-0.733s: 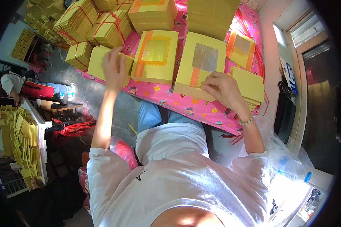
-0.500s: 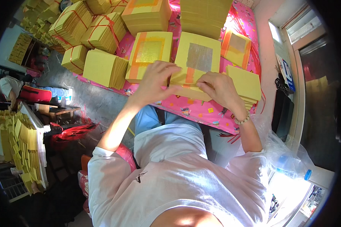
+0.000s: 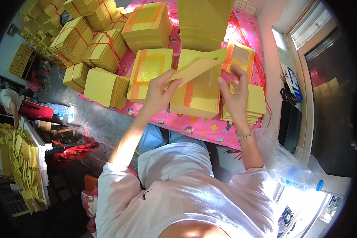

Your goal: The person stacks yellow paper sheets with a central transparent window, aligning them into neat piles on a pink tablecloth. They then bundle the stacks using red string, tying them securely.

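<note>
In my left hand (image 3: pixel 161 91) is a folded yellow paper sheet (image 3: pixel 197 67), pinched at its near left end between thumb and fingers. It is tilted up over the stack of yellow paper (image 3: pixel 195 110), whose top shows an orange strip and part of a silver patch. My right hand (image 3: pixel 235 95) is open at the stack's right edge, fingers apart and holding nothing. Below it lies a low pile of folded yellow paper (image 3: pixel 255 99). Left of my left hand stands another paper stack (image 3: pixel 156 59) with a gold patch and orange border.
A pink patterned cloth (image 3: pixel 194 127) covers the table. Taller paper stacks (image 3: pixel 204 27) stand behind, and tied bundles (image 3: pixel 103 49) at the left. Red strips (image 3: pixel 256 51) hang along the right edge. A person (image 3: pixel 14 99) is at the far left, near another paper-laden table.
My left hand has lifted the folded sheet up off the stack. The right hand has come away from the stack's near edge and opened. The view has shifted slightly.
</note>
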The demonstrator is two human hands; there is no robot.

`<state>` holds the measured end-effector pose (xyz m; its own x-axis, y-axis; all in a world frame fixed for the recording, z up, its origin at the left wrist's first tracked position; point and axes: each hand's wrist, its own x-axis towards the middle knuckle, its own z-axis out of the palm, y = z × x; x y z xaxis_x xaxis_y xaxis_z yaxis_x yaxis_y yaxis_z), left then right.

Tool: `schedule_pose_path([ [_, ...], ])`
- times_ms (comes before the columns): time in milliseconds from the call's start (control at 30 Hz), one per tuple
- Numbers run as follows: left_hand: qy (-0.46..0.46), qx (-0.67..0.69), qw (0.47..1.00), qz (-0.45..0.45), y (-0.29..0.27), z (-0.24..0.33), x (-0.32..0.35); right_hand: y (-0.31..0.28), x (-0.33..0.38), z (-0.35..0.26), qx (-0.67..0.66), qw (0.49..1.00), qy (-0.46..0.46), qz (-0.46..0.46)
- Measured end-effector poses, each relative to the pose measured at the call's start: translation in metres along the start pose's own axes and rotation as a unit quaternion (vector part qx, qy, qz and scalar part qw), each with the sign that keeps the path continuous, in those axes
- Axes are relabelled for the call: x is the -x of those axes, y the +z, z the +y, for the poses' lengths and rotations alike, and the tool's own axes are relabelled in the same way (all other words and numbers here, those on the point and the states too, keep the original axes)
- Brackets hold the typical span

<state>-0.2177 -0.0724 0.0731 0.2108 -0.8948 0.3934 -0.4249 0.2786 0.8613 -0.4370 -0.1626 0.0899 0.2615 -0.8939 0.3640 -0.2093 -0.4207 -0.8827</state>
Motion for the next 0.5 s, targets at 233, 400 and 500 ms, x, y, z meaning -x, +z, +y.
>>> schedule_pose_path([
  [233, -0.134, 0.321, 0.934, -0.083, -0.002, 0.009, 0.003, 0.021, -0.007, 0.019, -0.293, 0.939, 0.058, -0.172],
  [400, -0.121, 0.31, 0.941, -0.057, 0.018, 0.002, 0.003, 0.021, -0.003, 0.014, -0.226, 0.939, 0.121, -0.228],
  [500, -0.06, 0.13, 0.989, -0.022, 0.021, -0.003, 0.001, 0.018, -0.002, 0.003, -0.265, 0.926, 0.113, -0.242],
])
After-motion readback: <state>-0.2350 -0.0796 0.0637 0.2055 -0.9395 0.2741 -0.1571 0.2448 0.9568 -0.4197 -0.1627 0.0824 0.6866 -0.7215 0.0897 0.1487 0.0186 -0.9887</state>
